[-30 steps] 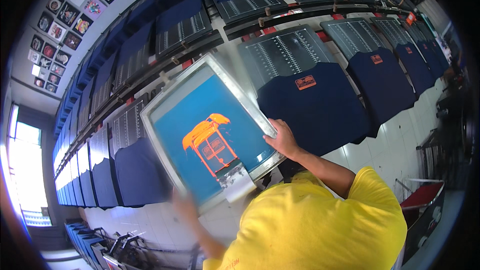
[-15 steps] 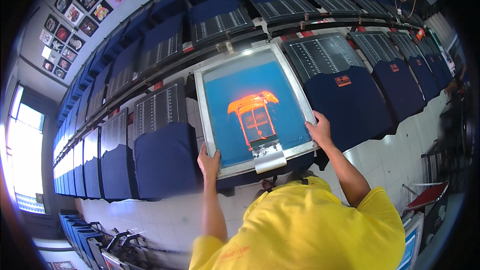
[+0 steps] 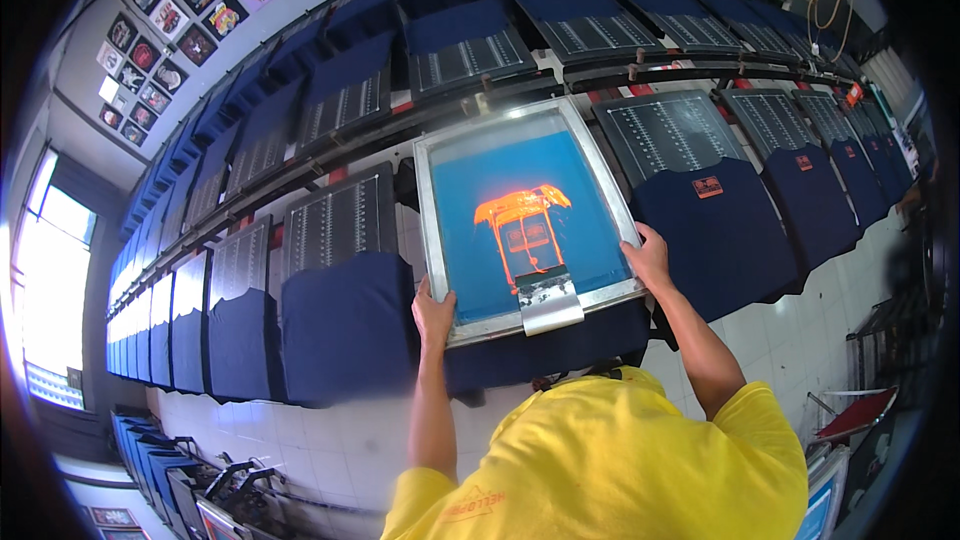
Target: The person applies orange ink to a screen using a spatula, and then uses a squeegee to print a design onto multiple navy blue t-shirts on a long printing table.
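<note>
A screen-printing frame [image 3: 432,230] with pale metal sides and blue mesh is held between my two hands. My left hand [image 3: 433,313] grips its left side near the close corner, and my right hand [image 3: 647,258] has hold of the right side. Bright orange ink [image 3: 520,204] lies in a thick band and streaks on the mesh, around a small rectangular design. A wide metal-handled squeegee [image 3: 550,312] rests inside, against the frame's near edge. Beneath the frame, navy fabric [image 3: 545,352] shows; whether the frame touches it is hidden.
Navy shirts on black printing boards line both sides of a long rail. The shirt to the right [image 3: 705,230] bears a small orange print; the one to the left [image 3: 345,320] shows none. A red-topped stool [image 3: 858,412] stands at the lower right.
The frame has shifted slightly away from me, with both hands still on it. More navy fabric shows below its near edge. The whole view has moved a little.
</note>
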{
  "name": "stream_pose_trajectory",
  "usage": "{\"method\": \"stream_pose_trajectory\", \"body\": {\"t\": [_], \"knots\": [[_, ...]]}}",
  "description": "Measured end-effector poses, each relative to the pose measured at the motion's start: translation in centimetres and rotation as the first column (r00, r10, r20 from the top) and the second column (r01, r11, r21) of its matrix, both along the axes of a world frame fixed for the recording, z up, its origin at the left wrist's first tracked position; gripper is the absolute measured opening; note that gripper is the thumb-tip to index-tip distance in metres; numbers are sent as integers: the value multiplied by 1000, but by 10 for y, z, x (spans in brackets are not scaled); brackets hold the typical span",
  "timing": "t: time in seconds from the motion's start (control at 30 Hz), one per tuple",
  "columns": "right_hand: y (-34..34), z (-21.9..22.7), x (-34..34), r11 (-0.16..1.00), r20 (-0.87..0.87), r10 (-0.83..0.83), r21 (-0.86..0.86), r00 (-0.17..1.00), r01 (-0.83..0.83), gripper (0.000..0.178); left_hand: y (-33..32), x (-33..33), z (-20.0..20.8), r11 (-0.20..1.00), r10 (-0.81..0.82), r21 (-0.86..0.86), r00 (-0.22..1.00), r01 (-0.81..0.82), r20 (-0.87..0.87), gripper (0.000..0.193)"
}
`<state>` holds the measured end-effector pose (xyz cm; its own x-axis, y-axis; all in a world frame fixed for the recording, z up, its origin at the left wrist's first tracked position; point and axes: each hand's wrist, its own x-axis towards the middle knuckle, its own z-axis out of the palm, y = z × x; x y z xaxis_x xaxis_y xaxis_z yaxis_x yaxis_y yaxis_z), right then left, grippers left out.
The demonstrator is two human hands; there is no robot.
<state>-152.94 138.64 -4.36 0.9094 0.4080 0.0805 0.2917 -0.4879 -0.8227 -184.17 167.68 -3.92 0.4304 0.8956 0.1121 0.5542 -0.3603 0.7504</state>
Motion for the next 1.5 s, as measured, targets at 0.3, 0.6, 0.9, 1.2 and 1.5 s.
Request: {"method": "stream_pose_trajectory", "body": {"t": [0.3, 0.6, 0.9, 1.2, 1.5], "knots": [[13, -6, 3, 999, 39, -12, -31, 999, 13, 55, 17, 7, 4, 999, -25, -47, 1000, 24, -9, 60], [17, -12, 4, 1000, 24, -19, -1, 1000, 19, 55, 25, 3, -9, 992, -58, -108, 997, 64, 57, 65], [24, -17, 0, 999, 84, -27, -22, 996, 29, 54, 34, -4, -23, 986, -64, -147, 994, 76, 85, 64], [22, -28, -1, 995, 126, -20, -95, 992, 32, 55, 33, -2, -27, 988, -66, -141, 998, 68, 22, 72], [21, -33, 1, 997, 160, -15, -69, 987, 26, 53, 29, 0, -17, 988, -93, -129, 994, 86, -51, 71]]}}
